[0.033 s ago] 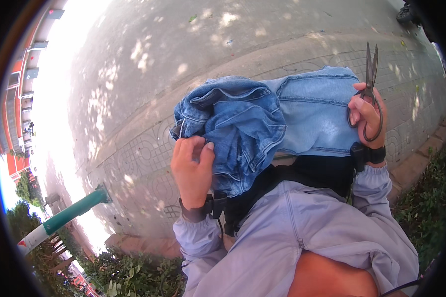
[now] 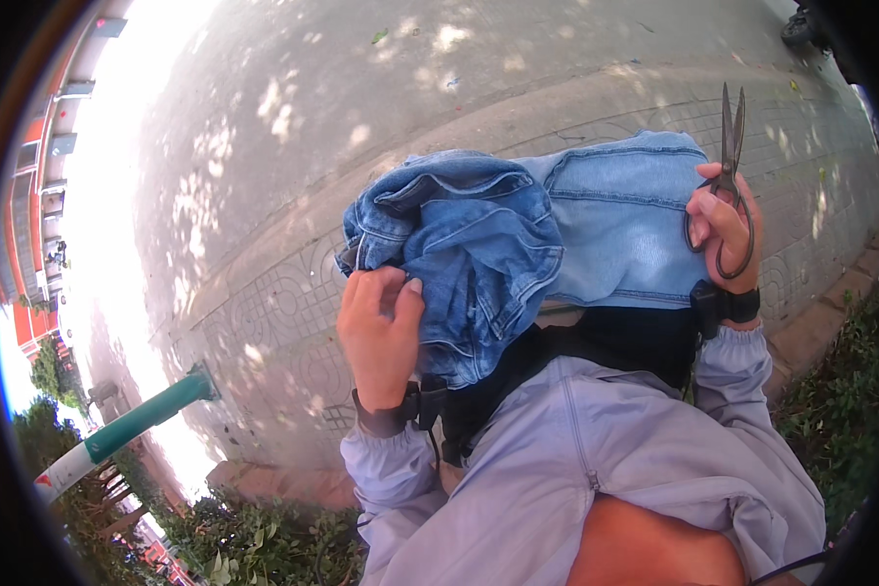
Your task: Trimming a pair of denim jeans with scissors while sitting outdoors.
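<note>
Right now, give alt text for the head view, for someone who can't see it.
A person's left hand touches a bunched blue denim garment in front of them, while the right hand holds dark metal scissors at the garment's right edge. Patterned grey paving lies beyond.

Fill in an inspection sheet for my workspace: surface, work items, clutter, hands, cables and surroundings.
Surface: black-clad lap under the denim, above patterned paving.
Work items: denim darker and bunched at left, lighter and flatter at right; dark metal scissors, blades slightly apart, tips pointing away from the body.
Clutter: small green leaf and blue scrap on the ground, apart from the work.
Hands: left hand has its fingertips at the denim, firmness of grip unclear; right hand holds the scissors.
Cables: thin dark cable at the left wrist.
Surroundings: green-and-white post, shrubs, dark wheel.
</note>
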The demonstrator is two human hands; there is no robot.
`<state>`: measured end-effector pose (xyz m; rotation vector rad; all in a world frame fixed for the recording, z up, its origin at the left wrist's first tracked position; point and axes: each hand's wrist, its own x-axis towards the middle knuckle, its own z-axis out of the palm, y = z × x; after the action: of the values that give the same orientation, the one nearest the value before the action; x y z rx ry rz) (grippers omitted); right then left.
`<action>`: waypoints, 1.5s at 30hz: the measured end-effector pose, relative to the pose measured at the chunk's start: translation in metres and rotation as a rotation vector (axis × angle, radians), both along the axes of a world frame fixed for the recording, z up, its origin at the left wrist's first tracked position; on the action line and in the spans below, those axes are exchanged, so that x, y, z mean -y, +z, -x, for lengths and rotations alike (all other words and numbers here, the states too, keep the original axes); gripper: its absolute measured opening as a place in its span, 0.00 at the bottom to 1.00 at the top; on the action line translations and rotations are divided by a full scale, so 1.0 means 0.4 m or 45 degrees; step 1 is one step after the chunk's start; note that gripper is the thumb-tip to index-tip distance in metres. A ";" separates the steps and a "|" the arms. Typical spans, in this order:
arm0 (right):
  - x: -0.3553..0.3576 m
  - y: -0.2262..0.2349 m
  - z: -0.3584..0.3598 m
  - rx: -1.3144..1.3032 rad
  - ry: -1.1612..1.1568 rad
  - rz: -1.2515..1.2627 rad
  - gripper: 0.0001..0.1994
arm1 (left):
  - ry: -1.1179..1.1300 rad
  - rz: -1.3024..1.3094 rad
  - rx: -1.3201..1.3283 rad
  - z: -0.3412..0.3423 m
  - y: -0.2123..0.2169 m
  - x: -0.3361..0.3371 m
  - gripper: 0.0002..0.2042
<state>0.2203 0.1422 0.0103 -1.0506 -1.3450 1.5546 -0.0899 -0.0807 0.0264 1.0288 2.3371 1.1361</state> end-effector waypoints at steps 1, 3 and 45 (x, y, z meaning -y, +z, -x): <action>0.000 0.000 0.001 0.001 0.000 -0.001 0.18 | -0.024 0.028 -0.025 0.002 -0.001 -0.003 0.05; 0.000 0.001 0.003 -0.008 -0.014 0.000 0.18 | -0.049 0.056 -0.051 0.007 -0.003 -0.006 0.05; -0.014 -0.023 -0.018 -0.008 -0.005 -0.036 0.19 | 0.105 -0.108 -0.150 0.005 -0.071 0.273 0.12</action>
<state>0.2276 0.1479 0.0012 -1.0298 -1.3559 1.5305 -0.0918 -0.1898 -0.0020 1.0642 2.4630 1.2469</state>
